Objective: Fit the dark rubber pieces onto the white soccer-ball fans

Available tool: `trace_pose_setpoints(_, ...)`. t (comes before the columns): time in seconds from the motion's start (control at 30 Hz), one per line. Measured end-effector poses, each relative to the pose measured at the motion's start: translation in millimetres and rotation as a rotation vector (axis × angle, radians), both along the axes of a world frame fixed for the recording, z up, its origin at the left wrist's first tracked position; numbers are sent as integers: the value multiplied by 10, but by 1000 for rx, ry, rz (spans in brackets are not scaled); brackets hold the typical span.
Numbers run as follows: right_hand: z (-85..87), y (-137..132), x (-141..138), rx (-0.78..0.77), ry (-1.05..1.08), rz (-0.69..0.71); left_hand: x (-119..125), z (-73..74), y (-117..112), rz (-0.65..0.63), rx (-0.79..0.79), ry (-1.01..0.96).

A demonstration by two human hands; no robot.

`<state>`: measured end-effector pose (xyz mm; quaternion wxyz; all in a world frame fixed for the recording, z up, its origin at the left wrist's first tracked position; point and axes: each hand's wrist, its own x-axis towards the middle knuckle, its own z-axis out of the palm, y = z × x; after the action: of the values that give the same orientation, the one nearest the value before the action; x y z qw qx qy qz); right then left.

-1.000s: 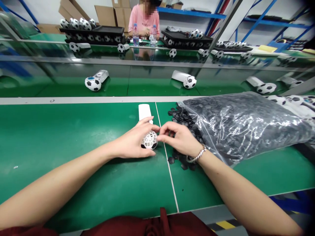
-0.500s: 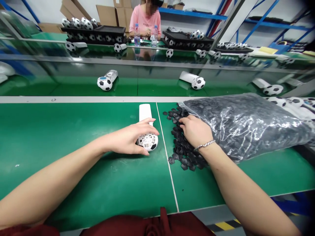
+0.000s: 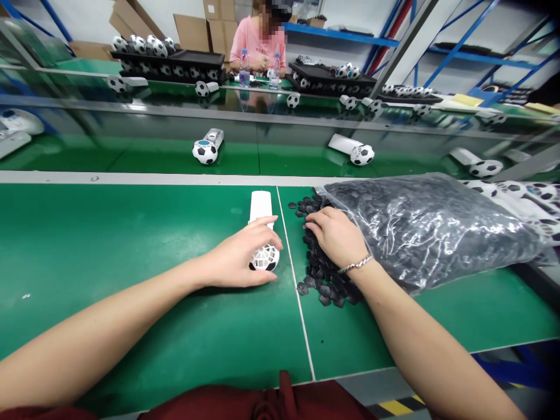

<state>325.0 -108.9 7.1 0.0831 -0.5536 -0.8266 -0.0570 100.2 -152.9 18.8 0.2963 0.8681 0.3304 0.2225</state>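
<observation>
My left hand (image 3: 238,256) curls round the ball-shaped head of a white handheld device (image 3: 261,204) lying on the green table. Between thumb and fingers shows the head's open white lattice, with black patches at its lower edge. My right hand (image 3: 339,236), a braided bracelet at its wrist, reaches into a heap of small black pentagon pieces (image 3: 321,265). Its thumb and forefinger are pinched together over the heap's left side; whatever is between the fingertips is too small to make out. Right of this hand lies a clear plastic bag (image 3: 437,227) full of the same pieces.
Beyond the table's pale rim, soccer-ball devices (image 3: 362,154) lie on a green belt. More football-patterned devices (image 3: 516,191) sit behind the bag. Across the line, a person in a pink shirt (image 3: 258,44) sits among black trays (image 3: 192,60) and water bottles (image 3: 244,70).
My right hand has shifted slightly left over the black pieces. My left hand stays round the device. On the near belt the devices have moved right; those on the far strip have moved left.
</observation>
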Motion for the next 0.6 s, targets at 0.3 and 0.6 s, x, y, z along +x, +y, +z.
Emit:
trace_pose_setpoints(0.3, -59, 29, -23, -124, 27, -63, -2, 30, -73, 197, 18, 169)
trace_pose_setpoints(0.6, -47, 47, 44, -183, 159, -42, -103, 116, -2, 148, -195, 160)
